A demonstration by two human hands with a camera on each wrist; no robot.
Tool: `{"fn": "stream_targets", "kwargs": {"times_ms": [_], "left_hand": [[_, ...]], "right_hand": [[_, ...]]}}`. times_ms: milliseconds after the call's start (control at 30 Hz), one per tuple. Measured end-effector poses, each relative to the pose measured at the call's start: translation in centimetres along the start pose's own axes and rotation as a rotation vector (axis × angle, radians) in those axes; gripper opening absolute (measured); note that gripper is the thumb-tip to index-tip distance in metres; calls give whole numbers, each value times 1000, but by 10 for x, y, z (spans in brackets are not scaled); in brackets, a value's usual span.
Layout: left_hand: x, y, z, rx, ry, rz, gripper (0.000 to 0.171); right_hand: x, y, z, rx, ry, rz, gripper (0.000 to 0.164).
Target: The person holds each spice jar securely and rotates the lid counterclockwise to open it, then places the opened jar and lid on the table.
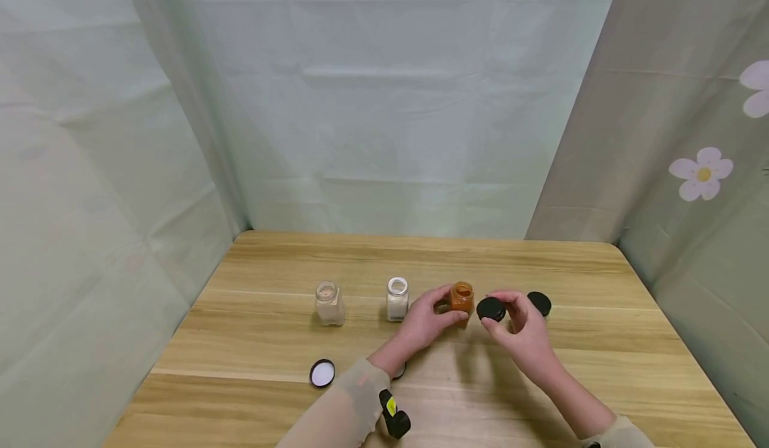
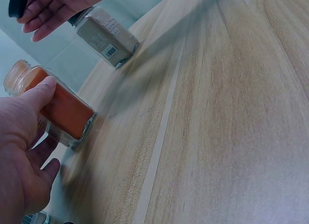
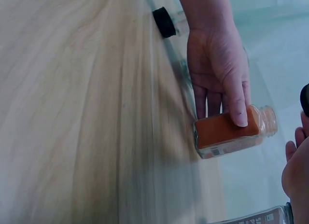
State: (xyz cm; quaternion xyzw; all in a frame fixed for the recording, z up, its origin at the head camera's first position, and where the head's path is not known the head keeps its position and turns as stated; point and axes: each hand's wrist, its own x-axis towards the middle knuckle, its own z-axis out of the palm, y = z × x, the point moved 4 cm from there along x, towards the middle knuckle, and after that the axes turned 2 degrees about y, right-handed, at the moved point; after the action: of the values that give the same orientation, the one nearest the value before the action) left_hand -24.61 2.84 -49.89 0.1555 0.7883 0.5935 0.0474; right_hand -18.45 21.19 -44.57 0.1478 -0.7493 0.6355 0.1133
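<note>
My left hand [image 1: 428,321] grips a square glass jar of orange powder [image 1: 462,297] between thumb and fingers. The jar stands upright on the table with its mouth uncovered, as the left wrist view of the jar [image 2: 63,108] also shows. Just to its right, my right hand [image 1: 529,338] pinches a round black lid [image 1: 491,309] by its edge, held up apart from the jar. Behind the right hand stands a capped jar of greyish powder [image 2: 107,36], of which the head view mainly shows the black lid [image 1: 539,303].
Left of my left hand stand two uncapped jars, one of white powder [image 1: 398,300] and one of beige powder [image 1: 330,304]. A lid with its white inside up [image 1: 322,373] lies near the front. Another lid [image 1: 400,370] is partly hidden by my left forearm. Curtains enclose the wooden table [image 1: 240,341].
</note>
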Motion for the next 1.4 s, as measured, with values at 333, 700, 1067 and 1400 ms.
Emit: {"fn": "stream_targets", "kwargs": {"times_ms": [333,700,1067,1400], "left_hand": [[0,-1,-1,16,0,-8,56],[-1,0,-2,8,2,-22,52],[0,0,-1,16,-3,-9,53],[0,-2,-2,9,2,-31,55]], "right_hand": [[-12,-6,-1,-202,-83,-60,47],[-18,-10,-3,-313,-100,-86,45],[-22,-5,4,-490,-157,-183,48],[-27,6,18,-660,-247,-217,48]]}}
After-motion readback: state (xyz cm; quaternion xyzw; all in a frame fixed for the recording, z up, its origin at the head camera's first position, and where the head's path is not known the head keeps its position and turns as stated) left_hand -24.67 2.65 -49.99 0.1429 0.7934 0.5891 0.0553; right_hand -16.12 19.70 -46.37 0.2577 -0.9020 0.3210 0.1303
